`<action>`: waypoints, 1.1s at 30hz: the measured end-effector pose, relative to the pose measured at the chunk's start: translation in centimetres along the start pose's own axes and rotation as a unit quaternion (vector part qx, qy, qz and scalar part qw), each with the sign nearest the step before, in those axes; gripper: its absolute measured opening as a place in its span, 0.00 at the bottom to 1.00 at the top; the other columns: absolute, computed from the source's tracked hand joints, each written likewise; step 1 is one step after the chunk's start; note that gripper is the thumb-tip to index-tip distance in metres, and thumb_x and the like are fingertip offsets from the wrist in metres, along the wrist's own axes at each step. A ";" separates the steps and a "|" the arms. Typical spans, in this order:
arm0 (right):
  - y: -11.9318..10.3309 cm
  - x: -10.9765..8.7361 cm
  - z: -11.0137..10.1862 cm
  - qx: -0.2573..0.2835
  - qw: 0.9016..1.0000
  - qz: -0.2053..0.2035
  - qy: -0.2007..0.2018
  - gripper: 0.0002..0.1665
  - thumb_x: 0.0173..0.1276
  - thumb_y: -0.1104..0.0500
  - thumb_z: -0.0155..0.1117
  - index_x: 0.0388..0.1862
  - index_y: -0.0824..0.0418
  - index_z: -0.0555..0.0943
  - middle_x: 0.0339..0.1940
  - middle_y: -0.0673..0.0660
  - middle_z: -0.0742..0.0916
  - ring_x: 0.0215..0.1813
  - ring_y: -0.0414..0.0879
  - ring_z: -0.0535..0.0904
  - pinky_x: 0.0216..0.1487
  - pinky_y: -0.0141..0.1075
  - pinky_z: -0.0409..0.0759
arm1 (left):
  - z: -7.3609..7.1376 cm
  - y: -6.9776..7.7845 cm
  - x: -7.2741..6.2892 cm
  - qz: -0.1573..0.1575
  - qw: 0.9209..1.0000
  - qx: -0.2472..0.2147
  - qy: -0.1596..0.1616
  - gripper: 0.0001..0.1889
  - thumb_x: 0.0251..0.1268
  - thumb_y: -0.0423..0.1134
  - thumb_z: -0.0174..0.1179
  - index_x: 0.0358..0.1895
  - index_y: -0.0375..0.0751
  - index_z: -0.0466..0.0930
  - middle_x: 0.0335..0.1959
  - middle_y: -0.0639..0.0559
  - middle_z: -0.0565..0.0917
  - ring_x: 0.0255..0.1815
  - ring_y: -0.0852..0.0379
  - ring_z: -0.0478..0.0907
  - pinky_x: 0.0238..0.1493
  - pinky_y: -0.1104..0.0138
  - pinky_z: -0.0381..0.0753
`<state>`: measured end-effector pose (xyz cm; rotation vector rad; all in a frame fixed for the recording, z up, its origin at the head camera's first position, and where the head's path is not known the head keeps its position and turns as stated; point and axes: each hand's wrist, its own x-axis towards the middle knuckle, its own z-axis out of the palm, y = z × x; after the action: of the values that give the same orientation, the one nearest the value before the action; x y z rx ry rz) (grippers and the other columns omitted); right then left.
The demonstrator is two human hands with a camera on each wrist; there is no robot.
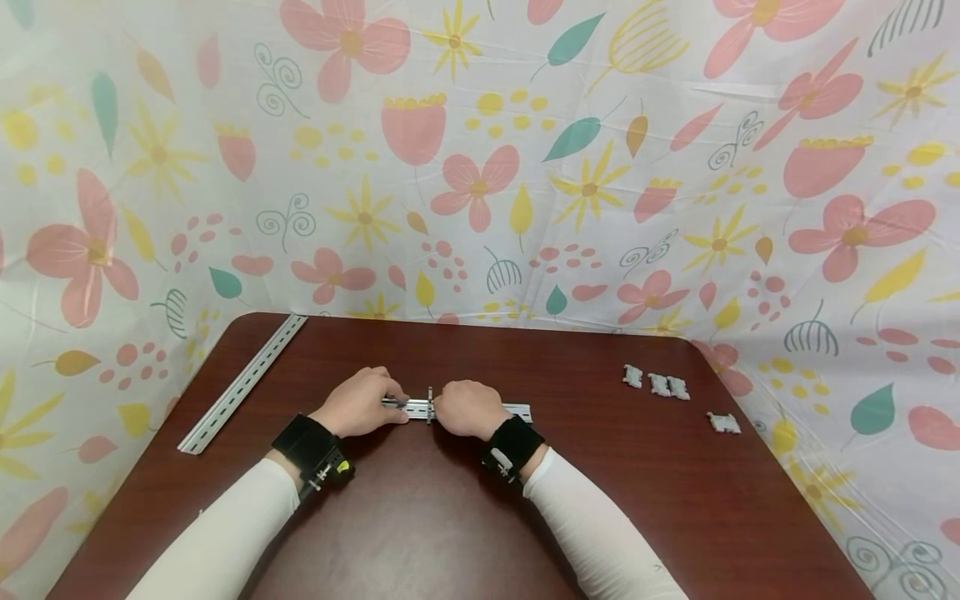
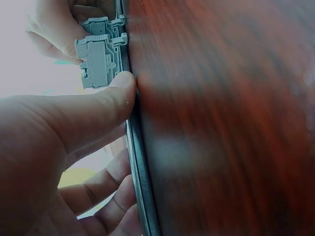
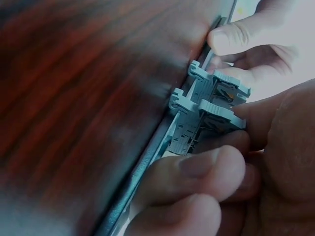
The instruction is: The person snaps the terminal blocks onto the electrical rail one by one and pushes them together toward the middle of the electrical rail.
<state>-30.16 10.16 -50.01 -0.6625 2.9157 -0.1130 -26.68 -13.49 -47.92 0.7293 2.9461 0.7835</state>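
Note:
A short slotted metal DIN rail [image 1: 517, 411] lies crosswise in front of me, partly covered by both hands. My left hand [image 1: 365, 402] grips its left part, the thumb [image 2: 123, 86] on the near edge and the fingers on the far side. Two grey terminal blocks sit side by side on the rail between the hands: one block [image 2: 98, 61] is nearer the left thumb, the other block [image 3: 187, 130] nearer the right hand. My right hand [image 1: 471, 408] has curled fingers around that nearer block, and its fingertips [image 3: 197, 164] are against the block and rail.
A longer slotted DIN rail [image 1: 240, 385] lies slanted at the table's left side. At the right are several loose grey terminal blocks, among them one block [image 1: 633, 376] farther back and another block [image 1: 723, 423] near the right edge. A flowered cloth [image 1: 480, 192] hangs behind the dark table [image 1: 390, 517].

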 end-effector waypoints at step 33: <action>0.7 -4.1 -5.3 0.072 0.993 0.024 0.086 0.22 0.90 0.47 0.53 0.40 0.60 0.83 0.26 0.53 0.80 0.29 0.48 0.80 0.35 0.47 0.82 | 0.2 0.0 -0.1 0.002 1.000 -0.003 0.002 0.12 0.66 0.47 0.82 0.49 0.50 0.97 0.42 0.59 0.84 0.47 0.54 0.79 0.48 0.58 0.82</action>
<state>-27.69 12.75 -44.29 -0.5849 3.0469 -0.3893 -26.57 -13.46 -48.12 0.7353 2.9452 0.7943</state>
